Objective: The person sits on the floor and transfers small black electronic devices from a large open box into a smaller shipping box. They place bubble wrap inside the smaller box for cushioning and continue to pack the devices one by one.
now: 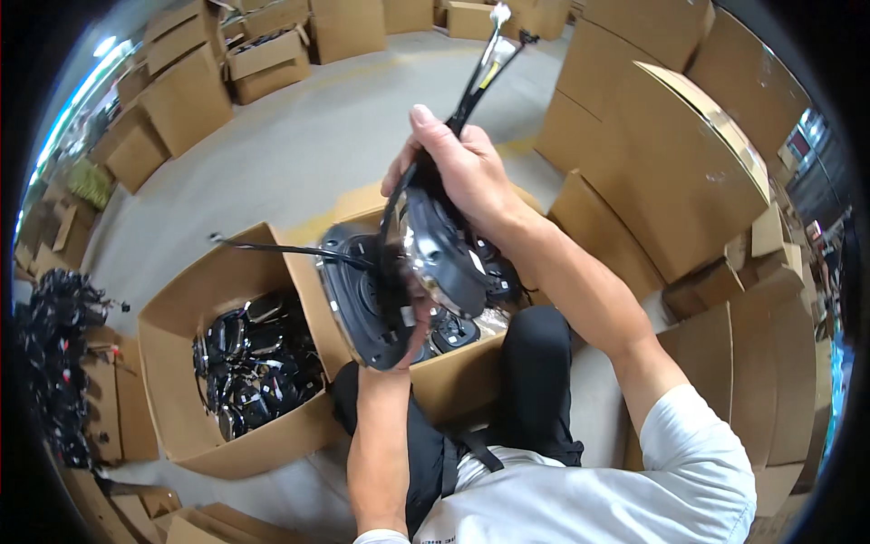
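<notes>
Just above a carton, my right hand (460, 168) is closed round a bundle of black cables (478, 83) whose white and black plugs stick up past the thumb. Below that hand is a glossy, rounded black housing (446, 258), partly blurred. My left hand (421, 331) is mostly hidden behind a flat oval black housing (367, 304), with fingers showing at its right side, holding it from below. From this oval part a thin black cable (281, 247) stretches left to a small plug. The two housings overlap, and I cannot tell whether they touch.
An open carton (159, 385) at the left holds a pile of black housings (258, 363). The carton (471, 367) before my knees holds more parts. Tall cardboard boxes (666, 154) stand at the right, and black cabled parts (63, 363) are heaped at far left.
</notes>
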A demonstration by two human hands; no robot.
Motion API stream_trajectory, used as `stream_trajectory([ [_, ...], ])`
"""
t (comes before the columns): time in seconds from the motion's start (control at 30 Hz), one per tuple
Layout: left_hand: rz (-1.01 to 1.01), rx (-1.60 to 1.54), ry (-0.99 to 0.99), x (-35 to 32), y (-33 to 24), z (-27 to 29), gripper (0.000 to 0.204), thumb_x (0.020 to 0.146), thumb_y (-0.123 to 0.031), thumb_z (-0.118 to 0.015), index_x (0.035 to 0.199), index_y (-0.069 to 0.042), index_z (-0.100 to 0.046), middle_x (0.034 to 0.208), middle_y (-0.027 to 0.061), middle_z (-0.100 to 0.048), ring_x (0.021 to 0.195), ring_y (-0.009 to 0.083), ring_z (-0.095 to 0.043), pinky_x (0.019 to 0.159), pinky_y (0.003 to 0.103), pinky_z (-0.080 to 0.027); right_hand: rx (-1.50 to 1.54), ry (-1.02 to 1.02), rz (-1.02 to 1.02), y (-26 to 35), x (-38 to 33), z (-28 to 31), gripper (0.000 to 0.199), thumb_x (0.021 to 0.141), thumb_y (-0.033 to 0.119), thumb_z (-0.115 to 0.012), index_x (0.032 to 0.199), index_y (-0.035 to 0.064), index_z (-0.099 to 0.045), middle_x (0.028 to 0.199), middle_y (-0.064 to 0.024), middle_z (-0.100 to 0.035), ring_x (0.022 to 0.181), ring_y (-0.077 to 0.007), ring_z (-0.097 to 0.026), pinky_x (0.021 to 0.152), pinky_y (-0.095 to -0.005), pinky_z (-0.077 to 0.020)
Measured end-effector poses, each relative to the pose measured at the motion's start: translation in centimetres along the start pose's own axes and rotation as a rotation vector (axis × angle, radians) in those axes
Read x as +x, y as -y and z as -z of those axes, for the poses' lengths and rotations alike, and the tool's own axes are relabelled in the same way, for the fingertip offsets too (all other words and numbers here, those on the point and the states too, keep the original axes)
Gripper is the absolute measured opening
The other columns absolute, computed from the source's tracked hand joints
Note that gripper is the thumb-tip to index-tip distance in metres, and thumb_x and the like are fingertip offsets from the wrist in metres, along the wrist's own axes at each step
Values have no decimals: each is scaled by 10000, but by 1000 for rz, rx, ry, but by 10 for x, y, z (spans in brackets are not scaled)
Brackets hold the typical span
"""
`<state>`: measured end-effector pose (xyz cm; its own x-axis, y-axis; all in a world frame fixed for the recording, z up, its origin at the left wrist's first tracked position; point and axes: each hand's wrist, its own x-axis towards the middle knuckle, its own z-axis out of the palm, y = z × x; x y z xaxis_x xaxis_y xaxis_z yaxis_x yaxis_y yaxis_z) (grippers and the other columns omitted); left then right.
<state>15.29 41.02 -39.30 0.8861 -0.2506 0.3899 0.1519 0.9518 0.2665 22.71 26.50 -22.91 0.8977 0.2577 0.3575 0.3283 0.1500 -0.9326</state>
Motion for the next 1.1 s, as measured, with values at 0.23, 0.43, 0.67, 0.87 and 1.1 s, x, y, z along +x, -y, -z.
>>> stream_trajectory([
  [0.23, -259, 592, -657, -17, -93, -20, 441, 1037, -398, -624, 1289, -37, -640, 1193, 108, -726, 1013, 228, -725, 911, 412, -605, -181, -123, -53, -42, -40, 91, 862, 1068, 678, -226, 738, 9, -659, 719, -140, -712, 694, -192, -676, 724, -320, -546],
  [0.43, 143, 656, -646, -4, -5, -26, 442, 1070, -301, -604, 1337, 50, -590, 1239, 87, -673, 1178, 168, -618, 1029, 331, -490, -792, 335, 512, -67, -32, 14, 267, 986, 283, -660, 964, 38, -766, 881, -171, -727, 788, -335, -680, 765, -417, -553],
  [0.67, 257, 680, -422, -4, 19, -31, 748, 906, -171, -795, 1496, 30, -382, 1381, 107, -563, 1253, 213, -580, 1074, 369, -482, -718, 173, 107, -76, -45, 12, 453, 1027, 445, -593, 1019, 4, -698, 799, -249, -665, 787, -463, -655, 736, -532, -520],
  [0.87, 412, 719, -438, 20, 5, -15, 701, 860, -152, -743, 1454, 54, -434, 1302, 174, -628, 1149, 262, -672, 1006, 416, -572, -262, 372, 27, -113, -23, 91, 603, 1052, 536, -525, 1263, -27, -582, 1177, -173, -672, 1131, -239, -631, 934, -394, -506],
  [1.1, 556, 805, -360, 87, -18, 50, 791, 843, -228, -766, 1473, 81, -403, 1325, 174, -617, 1158, 242, -669, 1024, 382, -560, 74, 632, -747, -209, -80, 202, 451, 951, 266, -773, 1295, 3, -646, 766, 21, -642, 660, -65, -599, 721, -290, -514],
])
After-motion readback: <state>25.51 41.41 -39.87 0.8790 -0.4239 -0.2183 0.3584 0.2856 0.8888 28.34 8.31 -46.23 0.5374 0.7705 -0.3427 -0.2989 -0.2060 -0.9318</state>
